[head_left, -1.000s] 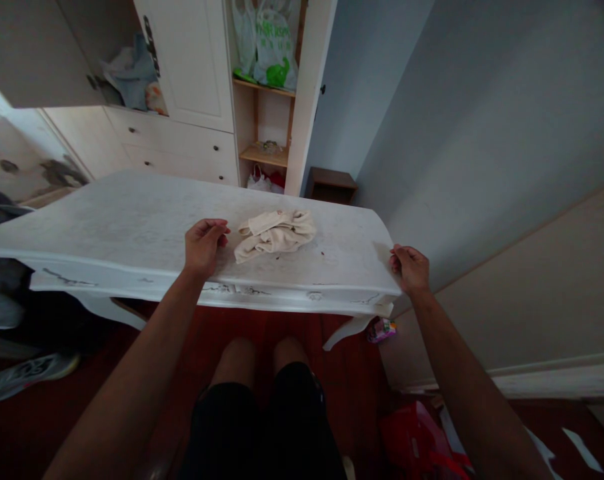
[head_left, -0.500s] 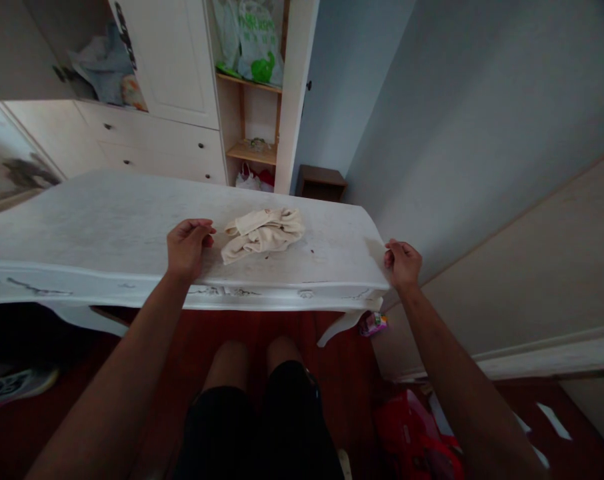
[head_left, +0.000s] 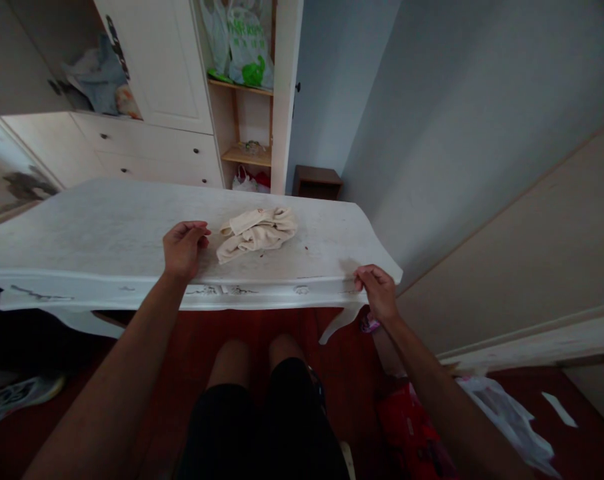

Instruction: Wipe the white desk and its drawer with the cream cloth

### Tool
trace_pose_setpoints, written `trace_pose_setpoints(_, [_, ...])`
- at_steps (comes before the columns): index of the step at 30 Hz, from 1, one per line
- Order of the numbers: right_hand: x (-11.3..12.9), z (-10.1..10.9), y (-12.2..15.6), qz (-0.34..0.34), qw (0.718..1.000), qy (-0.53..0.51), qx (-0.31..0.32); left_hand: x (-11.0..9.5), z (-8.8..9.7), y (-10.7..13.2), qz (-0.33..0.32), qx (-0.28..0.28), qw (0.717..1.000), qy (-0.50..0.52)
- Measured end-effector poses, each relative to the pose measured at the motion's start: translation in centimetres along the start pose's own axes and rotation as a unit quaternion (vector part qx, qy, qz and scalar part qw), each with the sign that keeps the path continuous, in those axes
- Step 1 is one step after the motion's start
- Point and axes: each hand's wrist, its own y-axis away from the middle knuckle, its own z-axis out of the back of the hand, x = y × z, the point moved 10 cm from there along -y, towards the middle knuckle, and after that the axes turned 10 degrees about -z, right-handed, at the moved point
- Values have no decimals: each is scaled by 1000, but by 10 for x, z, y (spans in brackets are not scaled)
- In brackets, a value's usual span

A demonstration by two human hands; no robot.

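A crumpled cream cloth (head_left: 257, 233), with a flat band along its upper left part, lies on the white table (head_left: 127, 220). Just left of it, my left hand (head_left: 185, 248) hovers over the tabletop with its fingers curled and their tips close together. There is a small gap between that hand and the cloth. My right hand (head_left: 377, 290) is at the table's front right edge, fingers likewise curled in a loose pinch. I see nothing in either hand. Whether the right fingertips touch the edge, I cannot tell.
Behind the table stands a white cabinet (head_left: 157, 67) with shelves holding plastic bags (head_left: 249, 50). A small brown box-like stand (head_left: 318, 183) is by the blue-grey wall. Red bags (head_left: 412, 427) and a clear plastic bag (head_left: 507, 413) lie on the floor at right.
My right hand has moved left and nearer to me, from the table's right side to its front edge. My left hand keeps its place beside the cloth. The view has shifted slightly.
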Motion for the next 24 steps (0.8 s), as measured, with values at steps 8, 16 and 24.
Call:
trace_pose_setpoints(8, [20,-68,50,15,975,98,199,2,0,-2,-19,5,1000,-15])
trace_pose_setpoints(16, [26,-63,-53,-37,985,39,167,-7,2,19,-59,53,992,-93])
trace_pose_setpoints(24, [-14,-70,-106,-90,989,60,98,-15,-5,30,-93,84,981,-147])
